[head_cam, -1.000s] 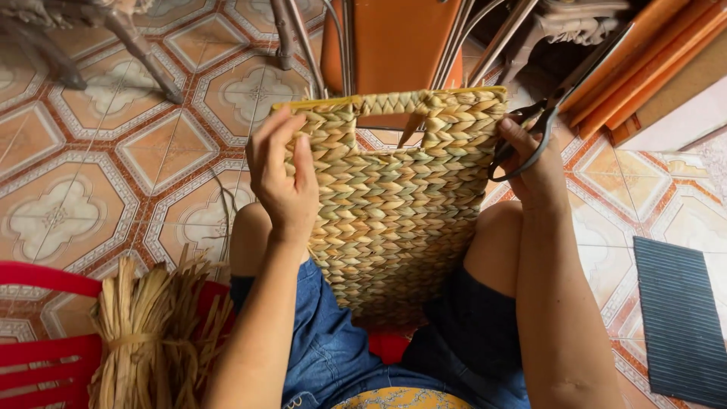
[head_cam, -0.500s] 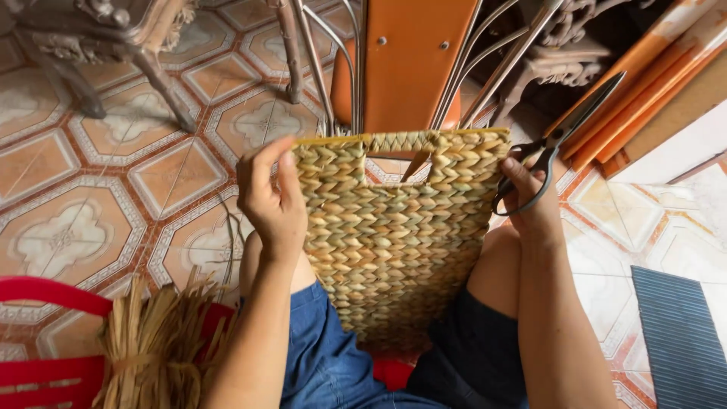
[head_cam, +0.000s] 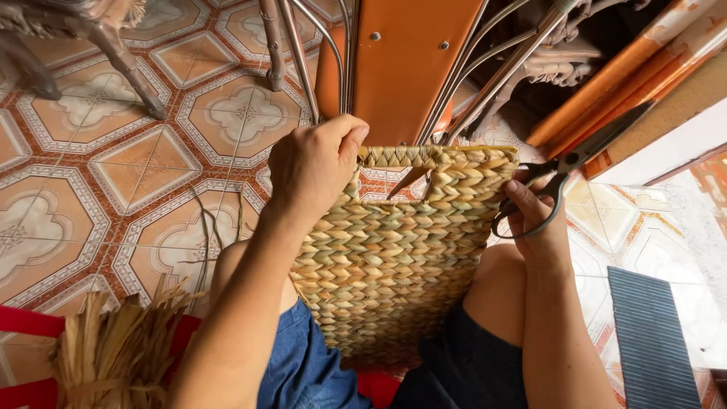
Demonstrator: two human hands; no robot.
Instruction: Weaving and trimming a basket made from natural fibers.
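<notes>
1. A woven basket [head_cam: 394, 257] stands upright between the seated person's knees, resting on the lap, its rim and cut-out handle slot pointing away toward an orange chair [head_cam: 409, 60].
2. The left hand [head_cam: 314, 167] is clenched over the basket's top left corner, fingers curled onto the rim.
3. The right hand [head_cam: 538, 220] presses against the basket's right edge while grasping black scissors [head_cam: 564, 170], fingers through the loops and blades angled up and to the right, clear of the weave.
4. A bundle of dried straw [head_cam: 113, 352] lies over a red crate [head_cam: 30, 326] at lower left, near the left elbow.
5. Patterned floor tiles [head_cam: 98, 174] spread beneath; a dark ribbed mat [head_cam: 651, 333] lies at right.
</notes>
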